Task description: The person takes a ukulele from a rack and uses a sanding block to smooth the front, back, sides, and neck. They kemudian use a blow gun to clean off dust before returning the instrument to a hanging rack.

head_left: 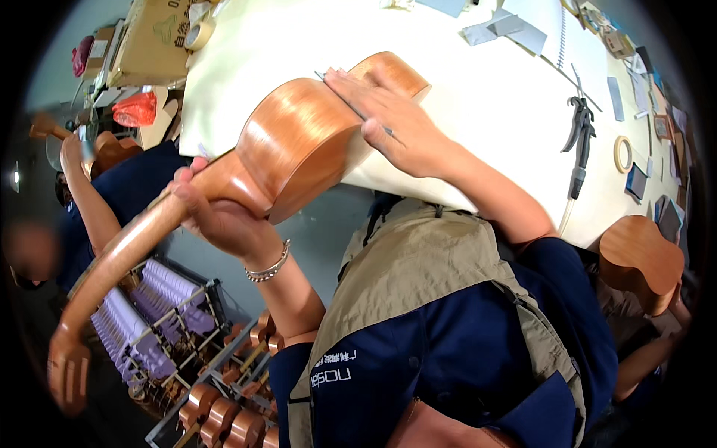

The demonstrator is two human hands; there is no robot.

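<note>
A ukulele (287, 134) of glossy brown wood lies with its back turned up, its body on the near edge of the white-covered table and its neck slanting down to the left. My left hand (224, 213) is wrapped round the neck close to the heel, palm from below. Across the waist of the body my right hand (396, 123) lies with fingers stretched, pressing a thin dark grey sheet, seemingly sandpaper (349, 104), onto the wood. The sheet's edge shows past the fingertips and by the thumb; the rest is hidden under the hand.
The table (246, 45) holds grey sheets (515, 30), a black-handled tool (579, 134) and a tape roll (623, 154). Below left stand racks with ukulele bodies (220, 418) and purple parts (138, 328). Co-workers handle instruments at left (112, 149) and right (642, 261).
</note>
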